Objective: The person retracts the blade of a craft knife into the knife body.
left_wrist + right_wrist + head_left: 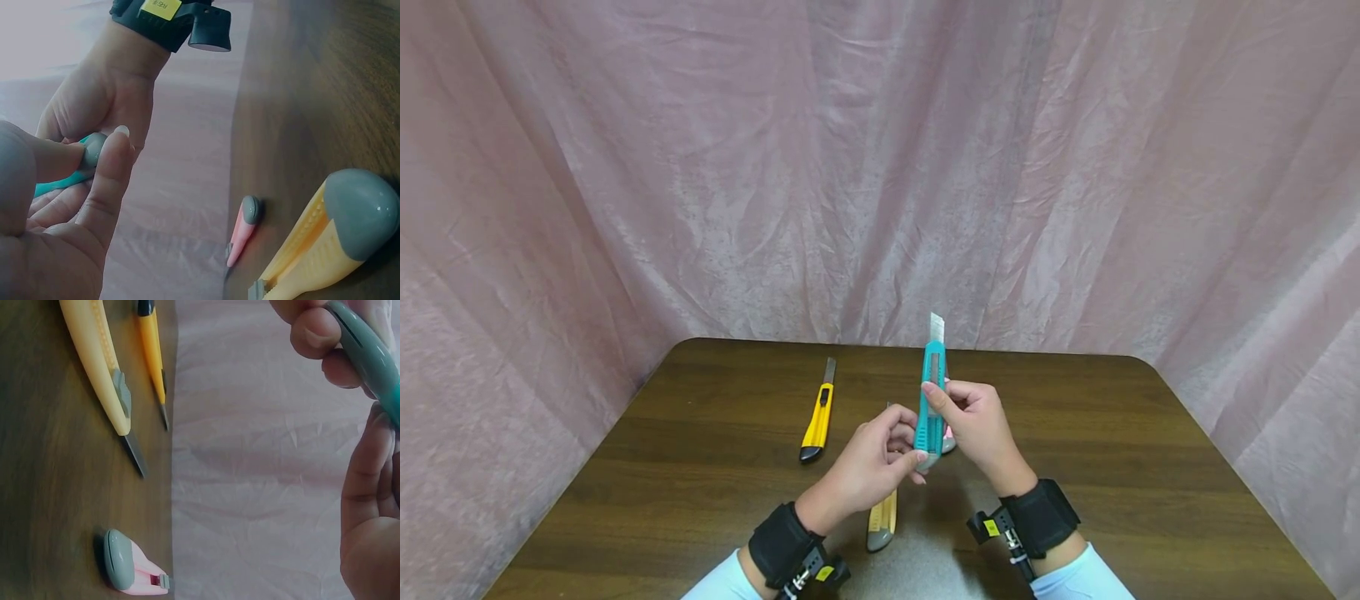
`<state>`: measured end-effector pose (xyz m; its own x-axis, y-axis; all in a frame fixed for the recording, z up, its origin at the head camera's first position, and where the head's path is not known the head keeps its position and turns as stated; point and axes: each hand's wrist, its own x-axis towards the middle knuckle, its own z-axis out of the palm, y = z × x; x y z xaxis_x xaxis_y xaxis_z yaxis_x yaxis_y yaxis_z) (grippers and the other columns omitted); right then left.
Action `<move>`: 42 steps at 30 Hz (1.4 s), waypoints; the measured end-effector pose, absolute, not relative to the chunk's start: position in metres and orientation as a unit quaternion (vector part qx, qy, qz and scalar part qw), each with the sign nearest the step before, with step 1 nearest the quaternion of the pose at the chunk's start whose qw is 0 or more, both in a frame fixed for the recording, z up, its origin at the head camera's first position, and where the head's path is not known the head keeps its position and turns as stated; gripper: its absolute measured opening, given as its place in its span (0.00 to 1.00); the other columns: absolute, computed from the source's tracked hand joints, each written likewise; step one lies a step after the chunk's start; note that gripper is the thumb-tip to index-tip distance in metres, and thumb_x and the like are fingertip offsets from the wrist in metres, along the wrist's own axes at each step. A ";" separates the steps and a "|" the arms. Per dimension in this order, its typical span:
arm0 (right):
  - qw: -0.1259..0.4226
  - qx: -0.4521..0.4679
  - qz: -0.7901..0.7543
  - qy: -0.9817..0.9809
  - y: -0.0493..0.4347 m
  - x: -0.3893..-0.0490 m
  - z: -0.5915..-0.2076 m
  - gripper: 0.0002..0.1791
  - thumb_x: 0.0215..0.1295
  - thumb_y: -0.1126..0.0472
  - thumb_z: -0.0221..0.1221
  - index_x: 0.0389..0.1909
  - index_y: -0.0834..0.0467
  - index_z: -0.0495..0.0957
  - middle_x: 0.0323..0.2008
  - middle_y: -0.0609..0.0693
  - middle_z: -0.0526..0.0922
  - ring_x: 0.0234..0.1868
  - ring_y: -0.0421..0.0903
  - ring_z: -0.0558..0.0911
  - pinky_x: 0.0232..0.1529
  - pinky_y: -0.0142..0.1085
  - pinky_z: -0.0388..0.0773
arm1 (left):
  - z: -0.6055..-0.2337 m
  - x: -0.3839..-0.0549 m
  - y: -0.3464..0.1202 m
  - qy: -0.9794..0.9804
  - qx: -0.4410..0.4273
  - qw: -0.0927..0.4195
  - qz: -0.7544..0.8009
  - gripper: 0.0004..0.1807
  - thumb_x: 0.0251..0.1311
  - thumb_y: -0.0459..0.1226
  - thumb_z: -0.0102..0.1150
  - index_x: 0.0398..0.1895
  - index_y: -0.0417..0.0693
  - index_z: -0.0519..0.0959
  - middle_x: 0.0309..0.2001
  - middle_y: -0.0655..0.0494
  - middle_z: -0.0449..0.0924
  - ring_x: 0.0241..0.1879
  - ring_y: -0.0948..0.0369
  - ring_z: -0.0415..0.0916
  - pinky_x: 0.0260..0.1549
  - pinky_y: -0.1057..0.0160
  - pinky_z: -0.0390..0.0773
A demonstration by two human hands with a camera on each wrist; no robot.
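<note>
Both hands hold a teal utility knife (pixel 934 362) upright above the table, its blade (pixel 937 327) extended at the top. My left hand (pixel 867 462) pinches the grey butt end between thumb and fingers, seen close in the left wrist view as a grey cap (pixel 94 149). Higher up, my right hand (pixel 988 427) grips the body, with the thumb across its front. Below the left hand lies a pale yellow utility knife (pixel 882 515), partly hidden in the head view; its blade is out in the right wrist view. A pink utility knife (pixel 142 572) lies behind the teal one.
A bright yellow utility knife (pixel 818 419) with a black end lies to the left on the brown wooden table (pixel 700 492), blade out and pointing away. A pinkish curtain (pixel 775 183) hangs behind the table's far edge and around its sides.
</note>
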<state>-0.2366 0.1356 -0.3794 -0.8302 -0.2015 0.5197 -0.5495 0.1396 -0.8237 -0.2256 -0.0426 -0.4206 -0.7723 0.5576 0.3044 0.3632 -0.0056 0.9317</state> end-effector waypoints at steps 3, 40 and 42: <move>0.148 0.258 0.609 -0.736 0.135 -0.236 -0.379 0.10 0.67 0.68 0.57 0.25 0.65 0.80 0.18 0.55 0.77 0.20 0.51 0.71 0.16 0.33 0.72 | -0.420 -0.226 -0.043 0.703 0.328 0.071 0.628 0.17 0.61 0.25 0.56 0.49 0.47 0.65 0.38 0.54 0.79 0.31 0.51 0.78 0.28 0.58 0.83; 0.166 0.234 0.604 -0.743 0.136 -0.234 -0.380 0.09 0.66 0.66 0.57 0.27 0.64 0.82 0.19 0.56 0.77 0.21 0.61 0.71 0.17 0.31 0.74 | -0.416 -0.227 -0.043 0.710 0.313 0.057 0.628 0.17 0.60 0.24 0.56 0.47 0.48 0.66 0.37 0.53 0.79 0.29 0.55 0.79 0.28 0.58 0.83; 0.172 0.239 0.603 -0.741 0.136 -0.234 -0.380 0.08 0.66 0.66 0.58 0.28 0.64 0.82 0.20 0.56 0.77 0.20 0.58 0.71 0.17 0.29 0.73 | -0.416 -0.227 -0.043 0.707 0.316 0.054 0.630 0.17 0.61 0.24 0.56 0.47 0.47 0.66 0.37 0.53 0.79 0.29 0.55 0.80 0.28 0.58 0.83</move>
<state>-0.2336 0.1355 -0.3796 -0.8265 -0.1482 0.5431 -0.5619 0.1582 -0.8119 -0.2273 -0.0429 -0.4156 -0.7943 0.5155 0.3216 0.3783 0.0055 0.9257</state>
